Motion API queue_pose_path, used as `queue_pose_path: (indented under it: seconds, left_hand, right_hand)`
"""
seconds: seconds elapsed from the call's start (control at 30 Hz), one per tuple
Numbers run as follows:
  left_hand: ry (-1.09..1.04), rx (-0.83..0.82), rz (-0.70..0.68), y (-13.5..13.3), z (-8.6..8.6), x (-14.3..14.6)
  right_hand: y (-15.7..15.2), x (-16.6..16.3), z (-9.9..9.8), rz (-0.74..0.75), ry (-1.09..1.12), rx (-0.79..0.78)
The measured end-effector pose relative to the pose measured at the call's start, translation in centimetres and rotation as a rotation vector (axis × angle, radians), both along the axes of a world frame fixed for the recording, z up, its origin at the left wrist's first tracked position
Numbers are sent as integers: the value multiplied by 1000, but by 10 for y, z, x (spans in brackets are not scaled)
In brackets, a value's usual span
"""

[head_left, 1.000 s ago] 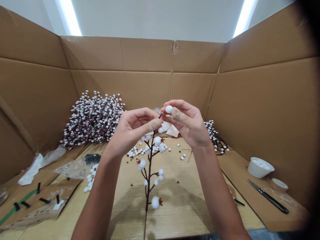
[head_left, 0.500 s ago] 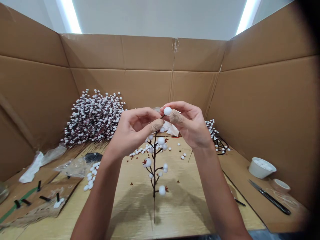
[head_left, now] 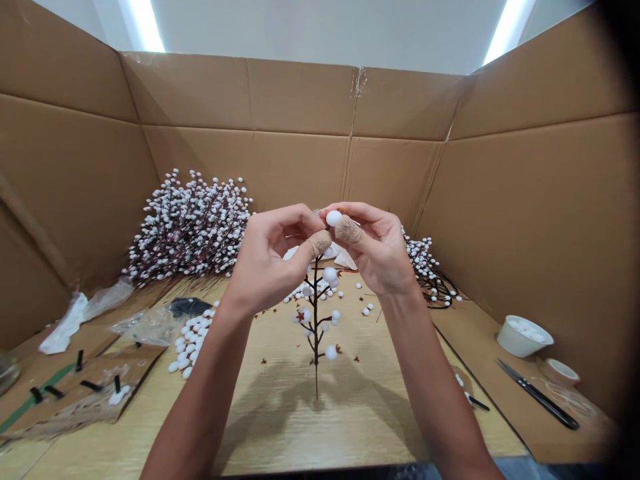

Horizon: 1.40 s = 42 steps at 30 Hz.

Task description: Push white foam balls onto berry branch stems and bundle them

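Between my hands hangs an artificial berry branch, a dark brown stem with white balls and small brown star-shaped caps on its twigs. My left hand pinches the top of the stem between thumb and fingers. With its thumb and fingertips, my right hand grips a white foam ball at the branch tip. Both thumbs carry tan wrappings. The exact join of ball and stem is hidden by my fingers. Below, the bare lower stem points down toward the table.
A big bundle of white-berry branches lies at the back left, a smaller bunch at the back right. Loose white balls lie beside my left forearm. On the right are a white bowl, tweezers and a tape roll.
The branch has swung so its lower end sits higher and farther from me, and it has turned slightly. My hands keep their grip, with the left a little nearer the right.
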State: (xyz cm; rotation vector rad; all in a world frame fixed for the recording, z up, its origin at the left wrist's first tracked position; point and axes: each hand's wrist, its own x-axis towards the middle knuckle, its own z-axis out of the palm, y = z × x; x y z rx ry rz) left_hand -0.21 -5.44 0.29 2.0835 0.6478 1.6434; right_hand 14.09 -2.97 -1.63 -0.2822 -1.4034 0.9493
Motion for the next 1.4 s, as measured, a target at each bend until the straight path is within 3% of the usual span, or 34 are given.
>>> queue_pose_path:
  seconds: [0.7, 1.0, 1.1, 1.23, 1.4]
  left_hand:
    - [-62, 37, 75, 7, -4, 1]
    - [-99, 16, 42, 11, -1, -6]
    - [-138, 26, 60, 17, -1, -13]
    - [-211, 31, 101, 23, -2, -24]
    - [-340, 37, 152, 36, -7, -34]
  right_hand:
    - [9, -6, -6, 27, -5, 8]
    - [1, 34, 2, 206, -252, -19]
    - [-1, 46, -14, 218, -566, -101]
    - [-5, 39, -60, 128, -918, -242]
    - [-18, 4, -110, 271, -876, -448]
